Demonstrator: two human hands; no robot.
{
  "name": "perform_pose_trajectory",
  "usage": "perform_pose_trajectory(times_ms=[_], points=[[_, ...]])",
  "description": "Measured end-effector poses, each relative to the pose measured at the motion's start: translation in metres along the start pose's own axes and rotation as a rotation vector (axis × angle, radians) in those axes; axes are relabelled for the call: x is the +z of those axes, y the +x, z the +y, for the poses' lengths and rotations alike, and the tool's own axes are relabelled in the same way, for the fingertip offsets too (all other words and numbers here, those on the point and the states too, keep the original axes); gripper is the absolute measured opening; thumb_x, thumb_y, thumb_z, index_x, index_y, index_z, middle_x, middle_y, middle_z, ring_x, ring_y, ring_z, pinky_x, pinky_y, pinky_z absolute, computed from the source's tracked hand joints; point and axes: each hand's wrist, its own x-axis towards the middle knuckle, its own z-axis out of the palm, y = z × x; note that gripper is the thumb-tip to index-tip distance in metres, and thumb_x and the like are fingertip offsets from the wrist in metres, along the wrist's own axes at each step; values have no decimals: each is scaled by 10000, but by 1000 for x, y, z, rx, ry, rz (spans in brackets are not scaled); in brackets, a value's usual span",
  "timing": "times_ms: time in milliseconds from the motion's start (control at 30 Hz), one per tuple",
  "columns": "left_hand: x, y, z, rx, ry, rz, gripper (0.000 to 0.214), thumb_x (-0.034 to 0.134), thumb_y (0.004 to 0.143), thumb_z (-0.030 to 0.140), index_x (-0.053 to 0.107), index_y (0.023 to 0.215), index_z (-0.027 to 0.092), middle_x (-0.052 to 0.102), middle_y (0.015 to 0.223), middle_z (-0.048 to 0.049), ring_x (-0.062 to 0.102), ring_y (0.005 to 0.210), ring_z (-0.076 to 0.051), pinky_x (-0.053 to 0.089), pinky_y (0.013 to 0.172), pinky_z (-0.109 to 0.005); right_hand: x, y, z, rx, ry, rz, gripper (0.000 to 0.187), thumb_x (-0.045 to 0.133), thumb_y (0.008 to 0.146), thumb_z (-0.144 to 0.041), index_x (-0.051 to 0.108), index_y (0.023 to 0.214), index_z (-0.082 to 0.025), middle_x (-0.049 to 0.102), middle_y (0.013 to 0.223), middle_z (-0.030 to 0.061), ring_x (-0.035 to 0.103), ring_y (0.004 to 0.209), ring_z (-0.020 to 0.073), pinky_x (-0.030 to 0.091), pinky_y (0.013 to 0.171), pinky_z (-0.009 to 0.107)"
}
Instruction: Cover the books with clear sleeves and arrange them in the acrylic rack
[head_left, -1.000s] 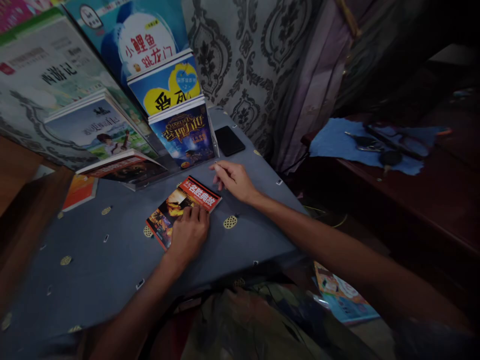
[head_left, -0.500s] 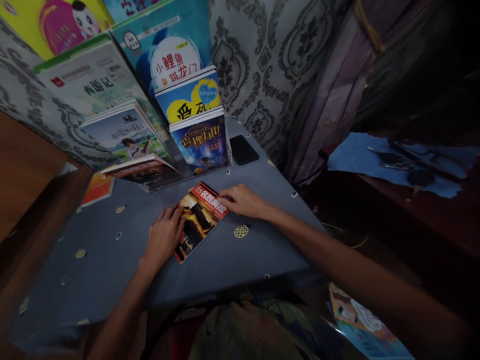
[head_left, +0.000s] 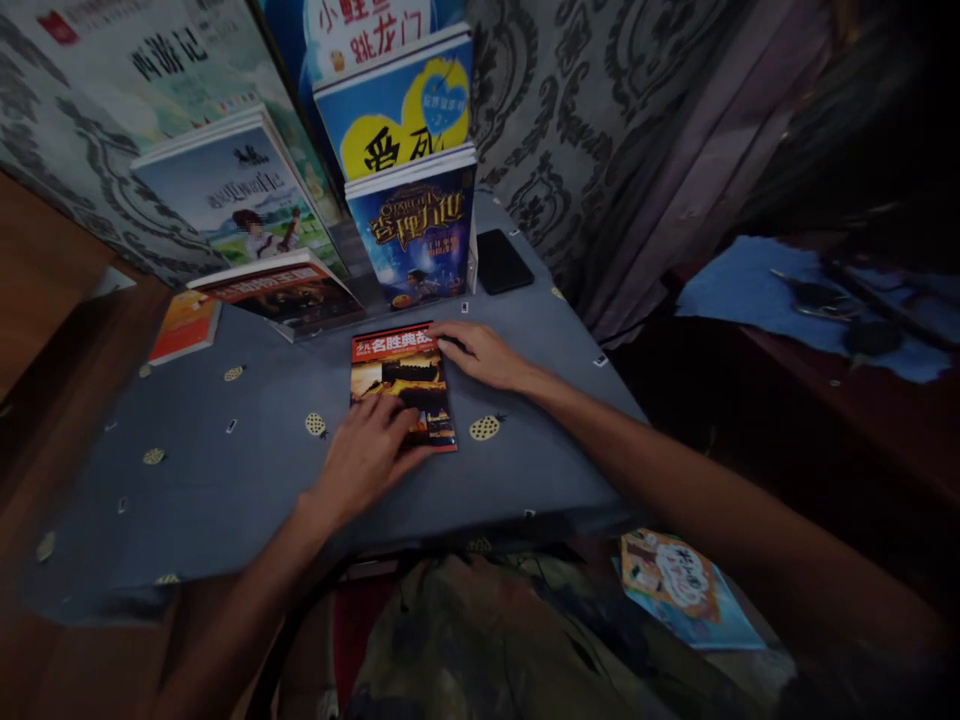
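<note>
A small book [head_left: 397, 372] with a red title band and a dark golden cover lies flat on the cloth-covered table [head_left: 262, 480]. Its title faces me nearly upright. My left hand [head_left: 369, 440] rests over the lower left part of the cover, fingers apart and covering some of the picture. At the top right corner my right hand [head_left: 484, 355] grips the book's edge between thumb and fingers.
A rack behind holds several books, including a blue one [head_left: 416, 240] and a pale landscape one [head_left: 240, 195]. A black phone [head_left: 505, 262] lies beside it. An orange book [head_left: 184, 327] is at left. Another book [head_left: 682, 585] lies below the table's right edge.
The small book has turned counterclockwise from a slant to nearly straight. My left hand has moved right, onto its lower part; my right hand stays at the top right corner. The view has tilted down.
</note>
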Motion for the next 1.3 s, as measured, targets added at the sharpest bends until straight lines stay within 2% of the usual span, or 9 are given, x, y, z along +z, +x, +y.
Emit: perform_pose_trajectory(times_ms=[133, 367, 433, 567, 733, 867, 1033, 1133, 1300], points=[[13, -3, 8, 133, 57, 18, 404, 503, 1003, 423, 575, 1321, 186, 622, 1319, -148, 569, 1236, -301, 496, 1010, -471, -3, -6, -2, 17, 11, 14, 361, 426, 996, -283, 664, 1261, -219, 700, 1276, 83, 633, 1190, 245, 474, 1052, 457], [15, -3, 7, 230, 117, 119, 339, 389, 1050, 277, 662, 1190, 131, 734, 1144, -136, 672, 1075, -255, 565, 860, -395, -3, -16, -19, -28, -14, -68, 383, 491, 997, -396, 624, 1315, -229, 646, 1342, 106, 560, 1288, 274, 422, 1104, 500], [13, -3, 8, 226, 110, 125, 337, 405, 1048, 305, 675, 1156, 135, 739, 1114, -126, 675, 1045, -246, 569, 836, -379, 0, -20, -24, -23, -50, -84, 480, 547, 966, -490, 580, 1371, -233, 571, 1440, 126, 491, 1365, 303, 391, 1129, 537], [11, -5, 5, 202, 39, 145, 323, 461, 1031, 372, 693, 1111, 161, 738, 1090, -96, 667, 1015, -232, 569, 825, -366, 6, -29, -32, -41, -190, -187, 814, 606, 866, -678, 449, 1498, -190, 373, 1596, 193, 303, 1495, 370, 264, 1190, 610], [15, -6, -10, 199, -147, 187, 266, 464, 1028, 273, 695, 1120, 177, 740, 1127, -67, 657, 1060, -209, 545, 947, -392, 7, -35, -34, -64, -309, -347, 947, 559, 864, -733, 331, 1562, -136, 230, 1650, 239, 192, 1539, 381, 167, 1220, 628], [21, 1, -33, 86, -189, 184, 270, 465, 1021, 269, 691, 1142, 184, 717, 1183, -92, 637, 1100, -235, 527, 965, -430, 4, -34, -35, -60, -342, -395, 1015, 543, 824, -796, 304, 1576, -158, 199, 1665, 219, 151, 1550, 372, 167, 1224, 621], [30, 18, -65, -178, -116, 135, 353, 490, 999, 303, 608, 1309, 181, 611, 1363, -145, 572, 1201, -301, 487, 989, -469, 2, -34, -37, -46, -336, -440, 1038, 602, 785, -796, 308, 1581, -198, 138, 1686, 187, 101, 1558, 373, 125, 1233, 612], [32, 28, -75, -346, -78, 108, 415, 505, 980, 316, 571, 1357, 156, 577, 1384, -197, 558, 1202, -346, 465, 990, -505, 3, -33, -37, -17, -316, -448, 1063, 649, 745, -796, 314, 1582, -233, 122, 1695, 161, 69, 1557, 396, 109, 1230, 627], [36, 36, -82, -393, -229, 154, 395, 512, 947, 276, 598, 1314, 156, 662, 1253, -163, 589, 1133, -333, 450, 993, -485, 5, -32, -32, -11, -282, -427, 1067, 698, 716, -775, 326, 1579, -270, 134, 1697, 135, 111, 1546, 423, 126, 1227, 649]])
